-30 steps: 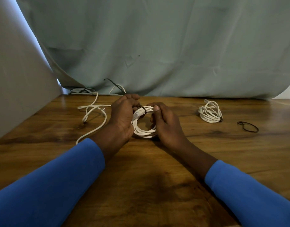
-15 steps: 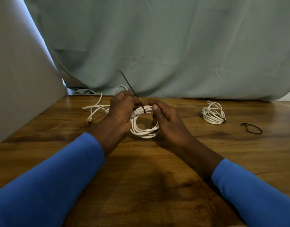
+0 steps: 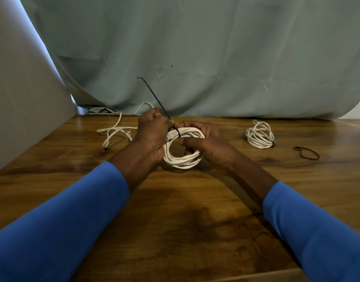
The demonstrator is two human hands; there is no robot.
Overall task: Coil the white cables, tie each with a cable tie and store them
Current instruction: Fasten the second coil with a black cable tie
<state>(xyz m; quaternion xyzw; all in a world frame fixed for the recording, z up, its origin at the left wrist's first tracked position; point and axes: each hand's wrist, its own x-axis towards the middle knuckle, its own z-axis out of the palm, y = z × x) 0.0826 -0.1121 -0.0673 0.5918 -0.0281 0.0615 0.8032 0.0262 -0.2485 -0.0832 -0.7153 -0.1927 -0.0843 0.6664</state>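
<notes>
A coiled white cable (image 3: 182,158) sits between my hands above the wooden table (image 3: 175,220). A black cable tie (image 3: 154,96) wraps its top strands, and its long tail sticks up and to the left. My left hand (image 3: 152,135) pinches the tie at the coil's top left. The coil's right side is gripped by my right hand (image 3: 205,143), thumb inside the loop. A second white coil (image 3: 260,137), bound with a black tie, lies at the right. One uncoiled white cable (image 3: 116,131) trails at the back left.
A spare black cable tie (image 3: 306,153), looped, lies at the far right of the table. A pale green curtain (image 3: 195,58) hangs behind the table's back edge. A grey panel (image 3: 22,98) stands along the left side.
The tie's tail has swung from low over the table to pointing up and left, and now looks drawn tight round the strands. My left hand has risen slightly.
</notes>
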